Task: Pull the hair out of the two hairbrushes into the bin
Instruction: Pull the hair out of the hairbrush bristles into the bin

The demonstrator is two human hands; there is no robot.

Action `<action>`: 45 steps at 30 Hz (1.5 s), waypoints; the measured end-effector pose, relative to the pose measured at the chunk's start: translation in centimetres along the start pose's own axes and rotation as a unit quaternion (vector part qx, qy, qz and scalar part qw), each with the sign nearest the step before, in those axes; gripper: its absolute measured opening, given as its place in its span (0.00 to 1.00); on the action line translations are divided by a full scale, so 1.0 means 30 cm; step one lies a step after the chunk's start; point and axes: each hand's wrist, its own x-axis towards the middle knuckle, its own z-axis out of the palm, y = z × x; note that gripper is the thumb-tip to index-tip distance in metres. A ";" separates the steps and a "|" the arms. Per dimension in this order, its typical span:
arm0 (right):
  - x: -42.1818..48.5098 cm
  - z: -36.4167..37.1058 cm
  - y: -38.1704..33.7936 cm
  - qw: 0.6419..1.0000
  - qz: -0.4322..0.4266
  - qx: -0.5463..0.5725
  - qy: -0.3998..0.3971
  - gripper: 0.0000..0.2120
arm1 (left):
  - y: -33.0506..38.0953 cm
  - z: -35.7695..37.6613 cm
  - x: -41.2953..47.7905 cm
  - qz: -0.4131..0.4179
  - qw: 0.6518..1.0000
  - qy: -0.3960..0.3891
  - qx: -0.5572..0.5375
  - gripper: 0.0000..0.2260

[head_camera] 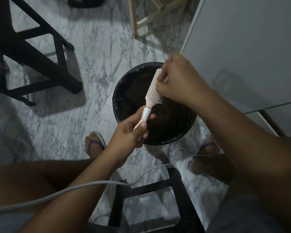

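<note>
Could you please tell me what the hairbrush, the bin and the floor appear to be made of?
The hairbrush looks like glossy pale pink plastic: smooth moulded handle, stiff uniform bristles. The bin is probably plastic, lined with a thin black bag crinkled over its rim. The floor looks like polished marble or marble-look tile, white with grey veins.

Left hand grips the pink hairbrush by its handle. Right hand pinches among the bristles. Both are held above the black-lined bin.
</note>
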 end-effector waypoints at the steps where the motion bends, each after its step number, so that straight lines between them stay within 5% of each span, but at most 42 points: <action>1: -0.001 0.002 -0.003 1.000 0.003 -0.019 -0.006 0.04 | -0.001 -0.001 0.001 -0.002 1.000 0.007 0.010 0.21; 7: -0.020 0.032 -0.003 0.987 0.028 -0.135 -0.077 0.13 | -0.008 -0.001 -0.002 -0.020 0.999 0.017 0.030 0.21; 18: -0.006 0.010 0.076 0.987 -0.008 0.155 0.033 0.07 | 0.018 -0.024 0.012 0.002 0.999 -0.025 -0.038 0.20; 22: 0.002 -0.008 0.093 0.948 0.034 0.306 0.075 0.07 | 0.018 -0.035 0.013 0.007 0.998 -0.022 -0.062 0.19; 26: 0.012 -0.018 0.137 0.961 0.071 0.256 0.082 0.09 | 0.017 -0.052 0.016 0.019 0.998 -0.021 -0.064 0.19; 35: -0.046 0.181 0.151 0.985 0.087 0.145 -0.024 0.08 | 0.015 -0.055 0.024 0.017 0.994 -0.020 -0.103 0.19; 40: -0.067 0.248 0.197 0.959 0.150 0.004 -0.241 0.06 | 0.020 -0.061 0.027 0.018 0.992 -0.015 -0.126 0.20; 42: -0.052 0.225 0.204 0.974 0.130 0.032 -0.181 0.08 | 0.016 -0.063 0.027 0.017 0.992 -0.015 -0.122 0.19; 45: -0.014 0.132 0.156 0.986 0.024 0.145 0.084 0.08 | 0.010 -0.058 0.024 0.007 0.995 -0.012 -0.104 0.19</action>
